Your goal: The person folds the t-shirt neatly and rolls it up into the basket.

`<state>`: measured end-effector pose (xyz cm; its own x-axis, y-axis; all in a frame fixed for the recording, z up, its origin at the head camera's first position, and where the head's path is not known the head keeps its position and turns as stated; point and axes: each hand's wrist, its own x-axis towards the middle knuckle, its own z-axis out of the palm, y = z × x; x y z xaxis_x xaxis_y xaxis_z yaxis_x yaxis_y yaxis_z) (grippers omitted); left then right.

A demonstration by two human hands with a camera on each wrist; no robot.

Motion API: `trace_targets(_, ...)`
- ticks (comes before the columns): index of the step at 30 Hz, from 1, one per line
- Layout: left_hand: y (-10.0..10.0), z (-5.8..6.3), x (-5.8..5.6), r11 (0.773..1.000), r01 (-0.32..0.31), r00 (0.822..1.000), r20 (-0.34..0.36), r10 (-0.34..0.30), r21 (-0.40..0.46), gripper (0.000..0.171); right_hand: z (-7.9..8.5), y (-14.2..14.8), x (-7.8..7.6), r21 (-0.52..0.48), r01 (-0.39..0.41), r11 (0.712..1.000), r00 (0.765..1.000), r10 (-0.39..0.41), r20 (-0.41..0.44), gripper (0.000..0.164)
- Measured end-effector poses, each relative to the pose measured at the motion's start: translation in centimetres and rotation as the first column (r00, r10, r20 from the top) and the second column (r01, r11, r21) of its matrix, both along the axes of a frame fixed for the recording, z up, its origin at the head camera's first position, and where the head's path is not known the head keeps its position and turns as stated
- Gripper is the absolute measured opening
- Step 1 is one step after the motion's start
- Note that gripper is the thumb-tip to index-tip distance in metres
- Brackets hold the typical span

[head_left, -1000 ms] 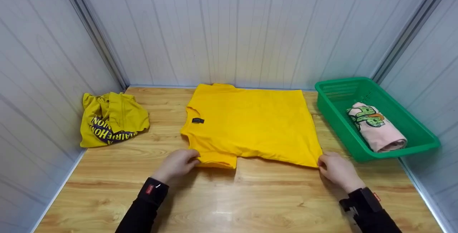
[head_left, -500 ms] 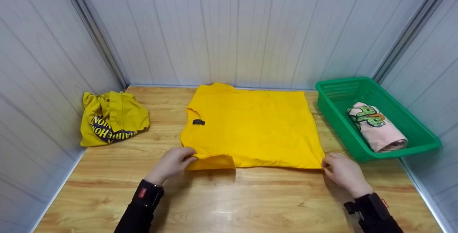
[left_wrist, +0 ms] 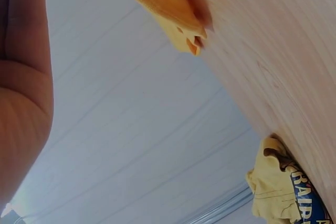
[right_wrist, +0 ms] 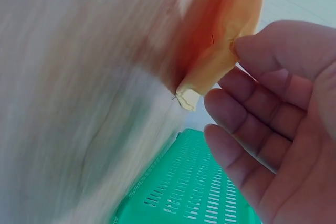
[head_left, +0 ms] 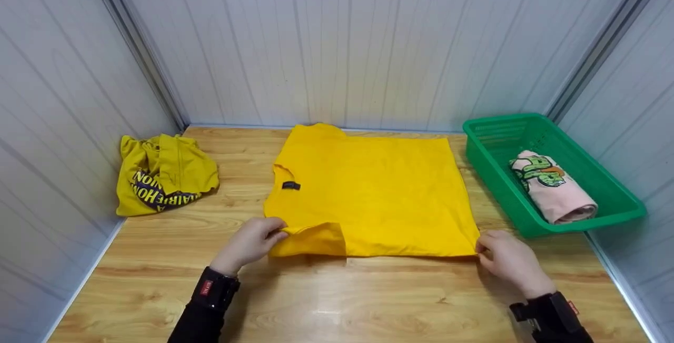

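A yellow T-shirt [head_left: 379, 190] lies spread on the wooden table, its neckline with a dark label toward the left and its hem toward the right. My left hand [head_left: 251, 244] pinches the near sleeve, whose opening is lifted and gapes toward me. At the near hem corner, my right hand [head_left: 511, 258] pinches the fabric between thumb and forefinger. In the right wrist view that T-shirt edge [right_wrist: 226, 45] sits under the thumb, the other fingers of the right hand [right_wrist: 278, 108] loosely bent below it. The left wrist view shows only part of the left hand [left_wrist: 23, 87]; its fingertips are hidden.
At the right stands a green plastic basket [head_left: 495, 185] holding a rolled pink garment [head_left: 561, 195] with a green print. A crumpled mustard-yellow garment [head_left: 179, 166] with dark-and-yellow lettering lies at the left. Pale panel walls [head_left: 337, 42] enclose the wooden table [head_left: 389, 301] behind and on both sides.
Both hands have drawn the T-shirt's near edge slightly toward me, the right hand also a little rightward. The near side has straightened, and the sleeve opening is lifted wider.
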<state>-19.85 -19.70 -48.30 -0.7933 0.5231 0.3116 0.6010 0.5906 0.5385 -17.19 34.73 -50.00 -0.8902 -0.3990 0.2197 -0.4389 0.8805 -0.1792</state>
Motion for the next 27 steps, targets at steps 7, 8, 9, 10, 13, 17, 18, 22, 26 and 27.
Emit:
trace_targets(7,-0.1,0.1,0.0,1.000,0.009,1.000,0.007,-0.009,0.016,0.005,0.3,0.0,0.4,-0.014,0.016,1.000,0.999,-0.015,0.048,0.020)
trace_targets(8,-0.1,0.2,0.0,1.000,0.009,1.000,0.012,-0.009,0.016,0.005,0.4,0.0,0.4,-0.014,0.018,1.000,0.998,-0.017,0.054,0.020)
trace_targets(9,-0.2,0.2,0.0,1.000,0.010,1.000,0.015,-0.011,0.016,0.005,0.4,0.1,0.5,-0.012,0.018,1.000,0.998,-0.018,0.058,0.020)
trace_targets(10,-0.2,0.3,0.0,1.000,0.011,1.000,0.017,-0.011,0.012,0.005,0.5,0.1,0.5,-0.011,0.016,1.000,0.998,-0.015,0.064,0.021)
trace_targets(13,-0.2,0.4,0.1,1.000,0.014,1.000,0.019,-0.014,0.005,0.005,0.6,0.1,0.6,-0.010,0.014,1.000,0.996,-0.013,0.087,0.020)
trace_targets(17,-0.1,0.6,0.3,1.000,0.016,1.000,0.018,-0.016,0.005,0.005,0.7,0.2,0.7,-0.008,0.010,1.000,0.993,-0.009,0.115,0.019)
trace_targets(18,-0.1,0.7,0.3,1.000,0.016,1.000,0.018,-0.016,0.006,0.005,0.8,0.2,0.8,-0.006,0.010,1.000,0.993,-0.009,0.120,0.019)
trace_targets(22,0.0,0.9,0.4,1.000,0.017,1.000,0.016,-0.017,0.005,0.005,1.0,0.2,0.9,0.001,0.012,1.000,0.991,-0.012,0.132,0.020)
trace_targets(26,0.0,1.0,0.4,1.000,0.021,1.000,0.021,-0.021,0.010,0.006,1.1,0.2,1.0,0.003,0.007,1.000,0.993,-0.008,0.118,0.020)
trace_targets(27,0.0,1.0,0.4,1.000,0.021,0.999,0.025,-0.021,0.009,0.006,1.1,0.3,1.0,0.001,0.001,1.000,0.994,-0.001,0.108,0.020)
